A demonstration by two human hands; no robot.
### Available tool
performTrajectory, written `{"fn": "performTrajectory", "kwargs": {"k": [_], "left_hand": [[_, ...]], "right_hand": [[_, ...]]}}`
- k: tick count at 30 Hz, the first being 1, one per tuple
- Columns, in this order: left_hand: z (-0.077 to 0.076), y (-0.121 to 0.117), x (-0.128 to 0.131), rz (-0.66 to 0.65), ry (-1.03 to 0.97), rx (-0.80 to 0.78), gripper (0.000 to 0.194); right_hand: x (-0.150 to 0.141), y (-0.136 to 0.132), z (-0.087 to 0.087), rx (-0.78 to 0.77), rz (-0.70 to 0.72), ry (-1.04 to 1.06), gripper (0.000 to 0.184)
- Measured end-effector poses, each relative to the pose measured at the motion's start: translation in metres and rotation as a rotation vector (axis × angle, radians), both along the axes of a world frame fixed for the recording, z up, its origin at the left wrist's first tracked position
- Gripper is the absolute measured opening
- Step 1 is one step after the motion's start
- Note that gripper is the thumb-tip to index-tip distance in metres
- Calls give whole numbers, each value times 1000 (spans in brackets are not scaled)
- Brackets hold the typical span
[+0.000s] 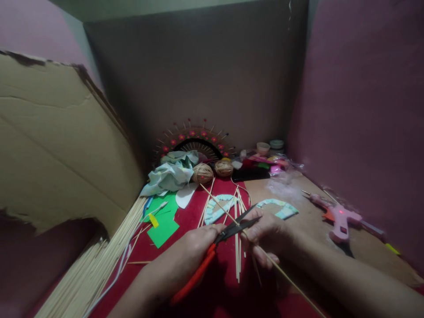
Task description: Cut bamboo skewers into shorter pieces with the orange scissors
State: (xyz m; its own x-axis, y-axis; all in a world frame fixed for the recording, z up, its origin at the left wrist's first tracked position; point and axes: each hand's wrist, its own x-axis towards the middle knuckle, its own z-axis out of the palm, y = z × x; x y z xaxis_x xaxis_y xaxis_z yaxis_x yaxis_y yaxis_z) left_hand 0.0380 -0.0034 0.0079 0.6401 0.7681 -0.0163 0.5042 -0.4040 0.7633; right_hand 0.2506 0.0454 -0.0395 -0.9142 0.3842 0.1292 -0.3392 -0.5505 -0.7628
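Observation:
My left hand [198, 243] is closed around the orange handles of a pair of cutters [228, 232], whose dark blades are parted around a thin bamboo stick [218, 204]. My right hand [268, 234] pinches that same stick just right of the blades. The stick runs diagonally from near the twine balls down past my right forearm. Several cut sticks [237, 256] lie on the red surface [192, 216] under my hands.
A big bundle of bamboo sticks [99, 260] lies at the left under a cardboard sheet [56, 141]. Green paper [164, 227], two light-blue arcs [280, 206], two twine balls [202, 173], crumpled cloth [170, 174], a fan-shaped craft [195, 141] and a pink glue gun [341, 218] lie around.

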Motion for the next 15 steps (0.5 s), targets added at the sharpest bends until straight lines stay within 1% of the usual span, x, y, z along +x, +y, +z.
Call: {"fn": "performTrajectory", "kwargs": {"k": [3, 5, 8, 10, 12, 15], "left_hand": [[-5, 0, -1, 49, 9, -4, 33], [-9, 0, -2, 58, 41, 6, 29], [-14, 0, -6, 55, 126, 110, 19], [-17, 2, -8, 51, 165, 170, 19], [-21, 4, -11, 49, 168, 193, 19], [-25, 7, -14, 49, 144, 180, 17]], "right_hand": [[-1, 0, -2, -7, -1, 7, 18], [-1, 1, -4, -4, 1, 11, 18], [1, 4, -9, -12, -26, 11, 18], [3, 7, -11, -15, -65, 2, 19], [5, 8, -12, -4, -94, -26, 20], [6, 9, -11, 12, -91, -53, 20]]}}
